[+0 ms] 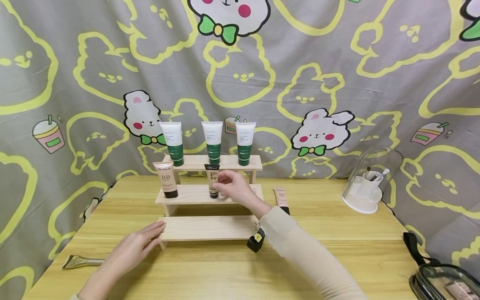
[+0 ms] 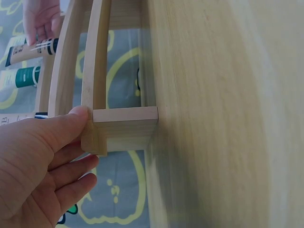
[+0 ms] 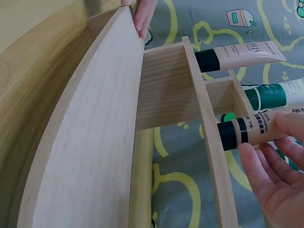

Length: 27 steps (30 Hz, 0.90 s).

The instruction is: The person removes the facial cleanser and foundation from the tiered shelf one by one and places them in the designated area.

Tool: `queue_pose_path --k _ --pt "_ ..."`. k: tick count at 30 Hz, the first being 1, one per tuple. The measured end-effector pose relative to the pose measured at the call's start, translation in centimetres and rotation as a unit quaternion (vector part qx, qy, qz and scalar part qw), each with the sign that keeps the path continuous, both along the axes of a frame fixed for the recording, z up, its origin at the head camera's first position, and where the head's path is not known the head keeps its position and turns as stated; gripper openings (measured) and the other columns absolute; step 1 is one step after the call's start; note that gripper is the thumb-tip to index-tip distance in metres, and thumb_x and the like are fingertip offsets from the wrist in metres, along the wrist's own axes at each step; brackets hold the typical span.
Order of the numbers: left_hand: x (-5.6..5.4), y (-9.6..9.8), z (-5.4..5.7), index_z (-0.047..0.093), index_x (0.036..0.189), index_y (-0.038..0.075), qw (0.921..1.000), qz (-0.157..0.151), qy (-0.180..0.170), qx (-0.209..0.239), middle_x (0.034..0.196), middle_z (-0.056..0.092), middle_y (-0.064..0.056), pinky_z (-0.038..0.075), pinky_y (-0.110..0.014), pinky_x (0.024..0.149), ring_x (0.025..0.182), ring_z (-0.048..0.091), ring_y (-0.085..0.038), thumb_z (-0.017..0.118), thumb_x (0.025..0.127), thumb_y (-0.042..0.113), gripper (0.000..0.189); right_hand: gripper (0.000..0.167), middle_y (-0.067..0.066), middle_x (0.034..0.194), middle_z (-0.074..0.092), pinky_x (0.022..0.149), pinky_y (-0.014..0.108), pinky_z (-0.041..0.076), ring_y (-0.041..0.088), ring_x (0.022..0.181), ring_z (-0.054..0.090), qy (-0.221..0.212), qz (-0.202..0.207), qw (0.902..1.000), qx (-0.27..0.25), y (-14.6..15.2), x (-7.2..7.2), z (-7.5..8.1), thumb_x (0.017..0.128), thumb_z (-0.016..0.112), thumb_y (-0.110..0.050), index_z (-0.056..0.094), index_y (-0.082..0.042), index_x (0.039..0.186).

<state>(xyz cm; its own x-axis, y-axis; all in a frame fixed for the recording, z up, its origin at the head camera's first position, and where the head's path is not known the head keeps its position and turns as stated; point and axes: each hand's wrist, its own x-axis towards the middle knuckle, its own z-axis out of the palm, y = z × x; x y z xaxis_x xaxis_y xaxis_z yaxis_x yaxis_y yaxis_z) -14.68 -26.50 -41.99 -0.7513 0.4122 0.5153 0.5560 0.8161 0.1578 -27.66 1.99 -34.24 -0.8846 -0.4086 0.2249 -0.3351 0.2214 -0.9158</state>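
A three-tier wooden display stand (image 1: 210,228) rises toward the back curtain. My right hand (image 1: 238,187) pinches a beige foundation tube (image 1: 212,177) with a black cap, upright on the middle tier. In the right wrist view, the thumb and fingers meet around the tube's body, and its cap is right at the board. A pink BB cream tube (image 1: 166,180) stands cap down at that tier's left end. Three white-and-green tubes (image 1: 213,142) stand in a row on the top tier. At the lowest tier's left end, my left hand (image 2: 42,166) grips the board's corner between thumb and fingers.
Another BB cream tube (image 1: 280,197) is right of the stand, partly behind my sleeve. A flat brush (image 1: 78,261) lies at the left. A clear-domed brush holder (image 1: 363,196) stands back right, with a black-trimmed clear bag (image 1: 446,279) at the front right. A patterned curtain (image 1: 240,79) hangs behind.
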Motion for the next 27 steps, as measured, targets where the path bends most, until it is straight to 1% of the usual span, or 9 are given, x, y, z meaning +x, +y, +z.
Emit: queue_pose_path --k 9,15,21,27 --pt "0.0 0.1 0.1 0.066 0.112 0.000 0.9999 0.005 -0.008 -0.003 0.118 0.060 -0.013 0.050 -0.044 0.081 0.104 0.058 -0.029 0.072 0.078 0.008 0.035 0.023 0.010 0.091 0.060 0.061 0.029 0.056 0.019 0.083 0.059 0.013 0.007 0.9998 -0.010 0.2 0.2 -0.2 0.085 0.066 -0.007 0.059 0.004 0.104" --pt "0.0 0.0 0.1 0.066 0.111 0.000 1.0000 0.004 -0.005 -0.004 0.117 0.061 -0.013 0.050 -0.044 0.081 0.104 0.058 -0.029 0.073 0.078 0.007 0.035 0.024 0.012 0.092 0.060 0.062 0.029 0.056 0.021 0.084 0.060 0.009 0.004 0.9998 -0.016 0.9 0.4 -0.3 0.086 0.065 -0.007 0.058 0.006 0.105" --pt "0.0 0.0 -0.1 0.066 0.111 0.000 1.0000 0.003 -0.007 -0.004 0.118 0.060 -0.013 0.050 -0.044 0.081 0.104 0.059 -0.029 0.073 0.078 0.008 0.035 0.024 0.013 0.094 0.061 0.063 0.029 0.056 0.021 0.085 0.060 0.016 -0.001 0.9998 -0.015 2.4 0.7 -0.3 0.087 0.064 -0.008 0.059 0.006 0.105" --pt "0.0 0.0 -0.1 0.066 0.112 0.000 0.9999 0.004 -0.011 -0.003 0.118 0.060 -0.012 0.050 -0.043 0.081 0.104 0.058 -0.028 0.072 0.078 0.007 0.035 0.023 0.015 0.093 0.060 0.062 0.033 0.057 0.022 0.083 0.060 0.025 -0.010 0.9987 -0.043 4.6 1.2 0.0 0.086 0.064 -0.005 0.058 0.009 0.103"
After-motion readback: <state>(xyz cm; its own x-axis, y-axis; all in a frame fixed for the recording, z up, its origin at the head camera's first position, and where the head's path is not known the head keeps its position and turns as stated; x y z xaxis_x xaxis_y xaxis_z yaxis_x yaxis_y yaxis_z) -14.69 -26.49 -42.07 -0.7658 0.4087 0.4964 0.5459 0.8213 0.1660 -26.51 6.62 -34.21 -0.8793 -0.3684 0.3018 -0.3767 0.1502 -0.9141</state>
